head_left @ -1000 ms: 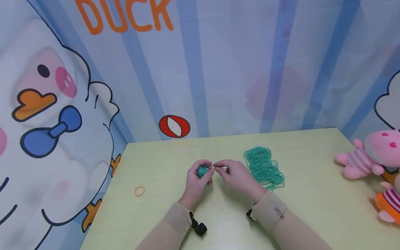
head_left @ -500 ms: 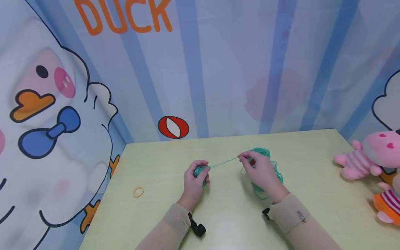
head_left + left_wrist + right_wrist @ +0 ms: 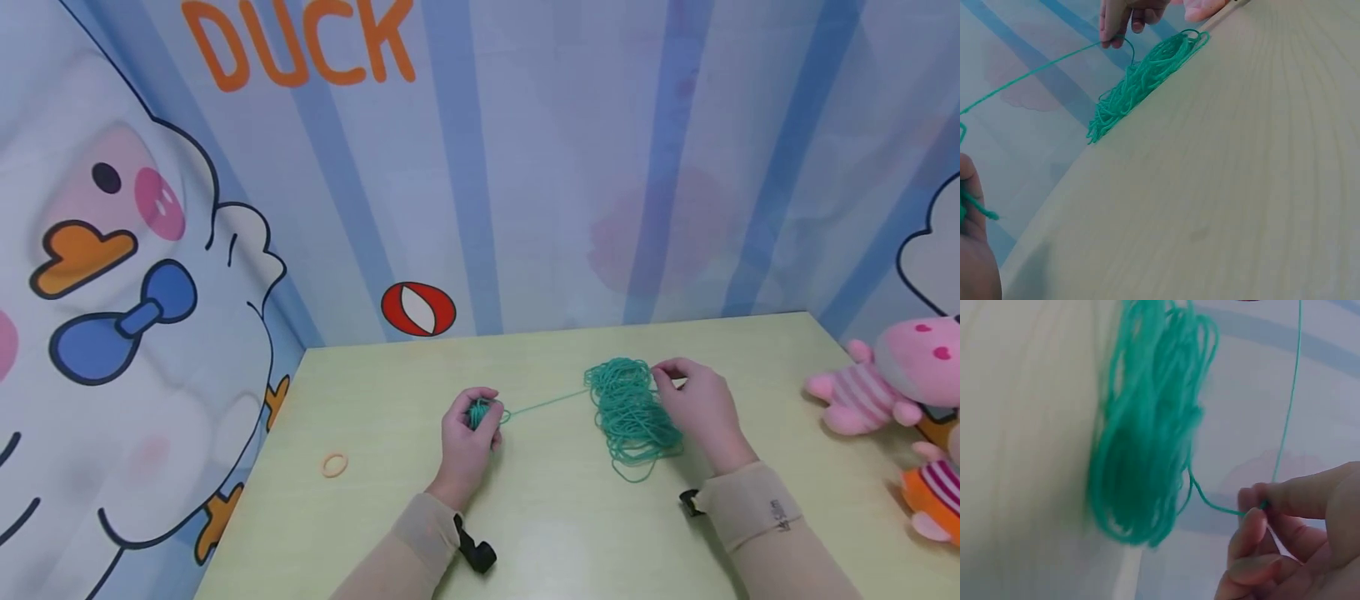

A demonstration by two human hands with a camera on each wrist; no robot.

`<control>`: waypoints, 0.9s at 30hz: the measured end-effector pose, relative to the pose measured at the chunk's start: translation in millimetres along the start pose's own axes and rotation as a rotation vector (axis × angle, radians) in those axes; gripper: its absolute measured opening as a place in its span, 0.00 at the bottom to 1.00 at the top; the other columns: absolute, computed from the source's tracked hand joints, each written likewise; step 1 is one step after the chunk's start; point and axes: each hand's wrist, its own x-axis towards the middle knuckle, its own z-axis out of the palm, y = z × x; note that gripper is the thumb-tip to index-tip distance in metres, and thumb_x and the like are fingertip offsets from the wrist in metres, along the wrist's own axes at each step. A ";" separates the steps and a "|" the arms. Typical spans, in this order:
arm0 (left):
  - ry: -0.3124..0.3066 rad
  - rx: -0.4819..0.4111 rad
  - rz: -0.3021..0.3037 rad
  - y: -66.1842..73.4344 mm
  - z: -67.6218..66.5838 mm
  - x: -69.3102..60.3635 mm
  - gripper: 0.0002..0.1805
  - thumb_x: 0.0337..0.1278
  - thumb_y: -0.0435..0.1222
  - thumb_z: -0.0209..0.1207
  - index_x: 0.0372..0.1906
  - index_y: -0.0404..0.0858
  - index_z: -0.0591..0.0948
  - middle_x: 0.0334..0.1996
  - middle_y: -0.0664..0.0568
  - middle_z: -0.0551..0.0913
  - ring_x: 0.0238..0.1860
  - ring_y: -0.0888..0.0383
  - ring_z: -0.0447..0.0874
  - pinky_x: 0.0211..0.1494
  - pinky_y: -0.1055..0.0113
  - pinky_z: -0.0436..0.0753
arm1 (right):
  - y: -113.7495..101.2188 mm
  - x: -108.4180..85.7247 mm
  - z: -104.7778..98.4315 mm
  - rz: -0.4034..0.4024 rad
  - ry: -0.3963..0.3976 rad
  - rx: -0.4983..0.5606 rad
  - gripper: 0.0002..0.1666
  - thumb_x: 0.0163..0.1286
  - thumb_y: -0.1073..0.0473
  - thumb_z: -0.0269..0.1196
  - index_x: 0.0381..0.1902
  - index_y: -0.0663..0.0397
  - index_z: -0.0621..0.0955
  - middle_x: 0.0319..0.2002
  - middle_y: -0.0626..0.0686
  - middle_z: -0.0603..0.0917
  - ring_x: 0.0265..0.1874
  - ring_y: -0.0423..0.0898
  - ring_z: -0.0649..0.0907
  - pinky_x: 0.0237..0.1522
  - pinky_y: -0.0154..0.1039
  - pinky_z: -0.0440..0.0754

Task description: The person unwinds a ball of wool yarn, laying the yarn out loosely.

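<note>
My left hand [image 3: 467,442] grips a small wound ball of green yarn [image 3: 478,412], with fingers and thumb curled round it. In the left wrist view a short loose end of yarn [image 3: 982,211] sticks out beside that hand. A taut strand [image 3: 1035,70] runs from the ball to my right hand [image 3: 701,408], which pinches it between thumb and fingertips, as the right wrist view shows. Just left of the right hand lies a loose heap of green yarn [image 3: 633,417] on the table. From the pinch, the strand dips back to this heap.
An orange ring [image 3: 334,465] lies on the pale wooden table [image 3: 420,375], left of the left hand. Two plush toys, one a pink striped doll [image 3: 870,387], sit at the right edge. A printed cloth backdrop [image 3: 547,167] rises behind the table.
My right hand has moved right, from beside the left hand to the far side of the heap, drawing the strand out. The left hand stays in nearly the same place with the ball.
</note>
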 end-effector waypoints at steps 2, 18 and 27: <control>0.012 0.004 0.000 -0.9 -0.3 -0.1 0.18 0.79 0.33 0.63 0.61 0.24 0.77 0.31 0.53 0.80 0.22 0.62 0.73 0.26 0.72 0.78 | 5.9 0.6 -1.1 0.047 -0.024 -0.033 0.25 0.87 0.50 0.55 0.63 0.63 0.85 0.61 0.69 0.87 0.49 0.63 0.87 0.44 0.54 0.87; 0.015 0.005 -0.018 0.3 0.2 1.5 0.13 0.80 0.38 0.66 0.56 0.34 0.82 0.36 0.54 0.81 0.24 0.61 0.73 0.27 0.73 0.77 | -21.0 -7.3 21.5 -0.124 -0.042 -0.022 0.22 0.84 0.54 0.61 0.65 0.61 0.84 0.64 0.68 0.83 0.43 0.60 0.85 0.43 0.52 0.84; -0.031 -0.006 -0.003 4.5 1.1 -0.8 0.16 0.81 0.37 0.64 0.59 0.28 0.80 0.35 0.54 0.80 0.23 0.62 0.74 0.26 0.74 0.77 | -89.2 -21.2 85.9 -0.322 -0.470 0.135 0.34 0.84 0.56 0.64 0.84 0.47 0.71 0.77 0.55 0.80 0.39 0.39 0.85 0.35 0.35 0.83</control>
